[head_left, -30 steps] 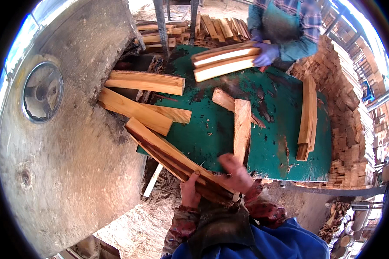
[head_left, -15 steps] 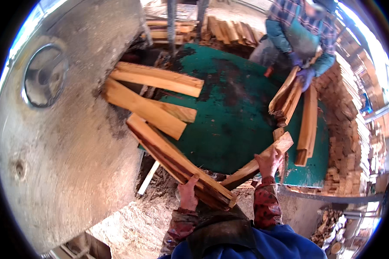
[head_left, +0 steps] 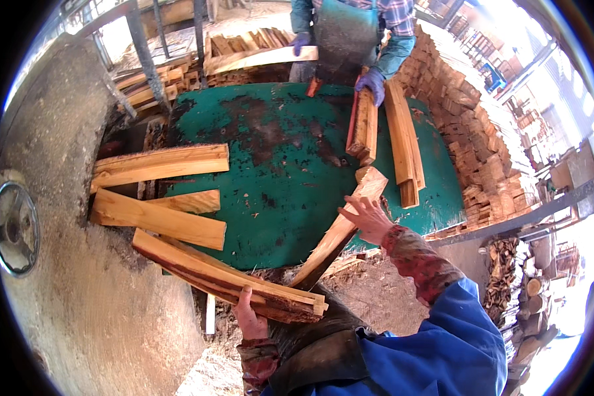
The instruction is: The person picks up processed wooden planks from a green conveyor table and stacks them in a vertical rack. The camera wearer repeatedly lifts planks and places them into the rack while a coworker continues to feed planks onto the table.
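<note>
My left hand (head_left: 249, 318) grips a bundle of bark-edged wooden slabs (head_left: 224, 280) near its close end, thumb on top. The far end of the bundle rests against the wooden boards by the grey machine side. My right hand (head_left: 368, 221) lies with fingers spread on a single wooden plank (head_left: 333, 247), which slants from the green table (head_left: 277, 218) toward my body. Across the table a co-worker's gloved hand (head_left: 373, 86) holds upright timber pieces (head_left: 364, 129). Their other gloved hand (head_left: 301, 41) holds a pale board (head_left: 261, 59) out sideways.
Several boards (head_left: 162, 218) stick out from the grey machine side (head_left: 79, 297), which carries a metal handwheel (head_left: 16, 228). Two long pieces (head_left: 402, 138) lie at the table's right. Stacked wood (head_left: 468, 125) rises beyond it, and a metal rail (head_left: 501, 221) runs along the near right.
My view has swung right, so the scene sits further left. My right hand's fingers have spread from their grip on the plank. The co-worker now holds a board out to one side.
</note>
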{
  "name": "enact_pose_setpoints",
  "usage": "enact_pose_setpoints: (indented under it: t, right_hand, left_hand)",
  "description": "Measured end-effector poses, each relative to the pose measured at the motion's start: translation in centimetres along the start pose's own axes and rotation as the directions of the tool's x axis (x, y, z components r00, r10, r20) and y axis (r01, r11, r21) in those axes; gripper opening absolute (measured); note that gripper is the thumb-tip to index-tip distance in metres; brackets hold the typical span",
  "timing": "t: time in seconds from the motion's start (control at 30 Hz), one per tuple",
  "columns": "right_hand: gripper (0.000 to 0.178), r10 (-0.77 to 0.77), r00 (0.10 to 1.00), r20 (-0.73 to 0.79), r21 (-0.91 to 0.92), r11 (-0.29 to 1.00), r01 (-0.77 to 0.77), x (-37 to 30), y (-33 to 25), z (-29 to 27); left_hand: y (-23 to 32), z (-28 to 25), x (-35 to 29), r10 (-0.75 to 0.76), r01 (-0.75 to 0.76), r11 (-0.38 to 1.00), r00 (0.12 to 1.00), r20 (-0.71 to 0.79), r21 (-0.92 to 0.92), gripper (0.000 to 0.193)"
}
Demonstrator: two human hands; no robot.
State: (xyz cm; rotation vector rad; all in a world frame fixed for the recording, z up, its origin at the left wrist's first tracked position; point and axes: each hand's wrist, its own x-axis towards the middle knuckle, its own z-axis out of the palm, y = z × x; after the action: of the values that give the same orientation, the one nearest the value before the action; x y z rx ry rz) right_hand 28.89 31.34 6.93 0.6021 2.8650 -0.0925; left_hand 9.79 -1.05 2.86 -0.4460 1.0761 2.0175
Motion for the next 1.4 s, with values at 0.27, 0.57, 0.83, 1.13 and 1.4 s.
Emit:
enact_pose_setpoints:
  t: [0.27,0.57,0.83,1.13,1.4]
  right_hand:
    - [0.062,-0.118,0.992,-0.048,-0.03,0.993,0.117,0.8,2.0,-1.0]
    - [0.075,0.299,0.954,0.031,0.09,0.949,-0.301,-8.7,5.0,-2.9]
    - [0.085,0.627,0.777,0.054,0.338,0.721,-0.605,-6.1,1.5,0.4]
    - [0.112,0.814,0.58,0.036,0.493,0.491,-0.719,0.8,3.5,3.4]
    - [0.094,0.751,0.655,-0.086,0.529,0.592,-0.608,1.5,0.9,4.3]
  left_hand:
    - [-0.1,-0.7,-0.1,0.023,-0.026,0.997,0.999,0.034,0.071,0.043]
    - [0.1,-0.2,-0.3,0.061,-0.06,0.997,0.998,-0.018,0.047,0.05]
    - [-0.8,-0.3,0.4,0.031,-0.031,0.999,1.0,0.006,0.039,0.051]
    - [-0.7,-1.2,0.2,0.035,-0.035,0.999,0.999,0.007,0.017,0.044]
    - [-0.2,-1.3,0.1,0.044,-0.045,0.999,0.998,-0.051,-0.025,0.037]
